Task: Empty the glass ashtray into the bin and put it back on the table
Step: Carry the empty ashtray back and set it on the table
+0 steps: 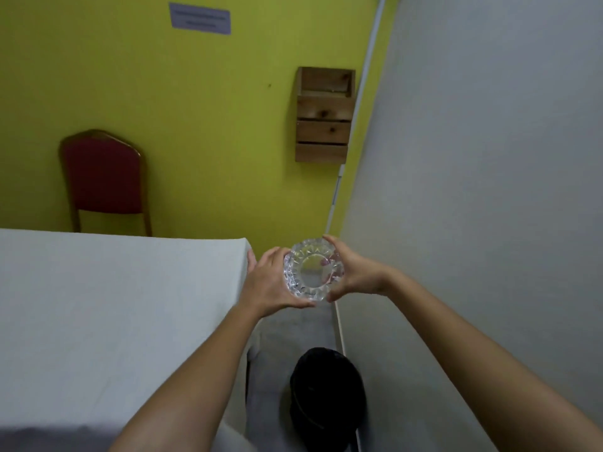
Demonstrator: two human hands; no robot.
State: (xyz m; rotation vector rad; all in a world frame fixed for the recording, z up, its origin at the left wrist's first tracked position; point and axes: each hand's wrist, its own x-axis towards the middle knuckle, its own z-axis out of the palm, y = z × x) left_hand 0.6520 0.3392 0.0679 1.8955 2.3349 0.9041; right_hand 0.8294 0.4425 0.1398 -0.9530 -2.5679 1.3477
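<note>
1. My left hand (272,282) and my right hand (354,272) both grip the glass ashtray (313,270) by opposite sides of its rim; each hand is closed on the glass, fingers wrapped round the edge, thumbs toward me

2. The ashtray is held in the air, off the table (114,305), just past the table's right-hand corner, over the gap between the table and the grey wall (489,190)

3. The bin (326,396), black and round, stands on the floor in that gap, lower in the view and nearer to me than the ashtray; the ashtray is not above its mouth

4. I cannot tell from the view through the glass whether any ash or ends lie in the bowl; it appears clear

5. Judgement on the step in hand: either carrying to the bin or returning to the table; the view alone does not settle which

6. If tipping remains: bring the ashtray back and down until it is squarely over the bin's mouth before turning it, keep both hands on the rim, and tip low so that nothing falls on the floor

7. If returning: cut glass is heavy and slick, so keep both grips until the base rests flat on the white cloth, well in from the edge
</note>
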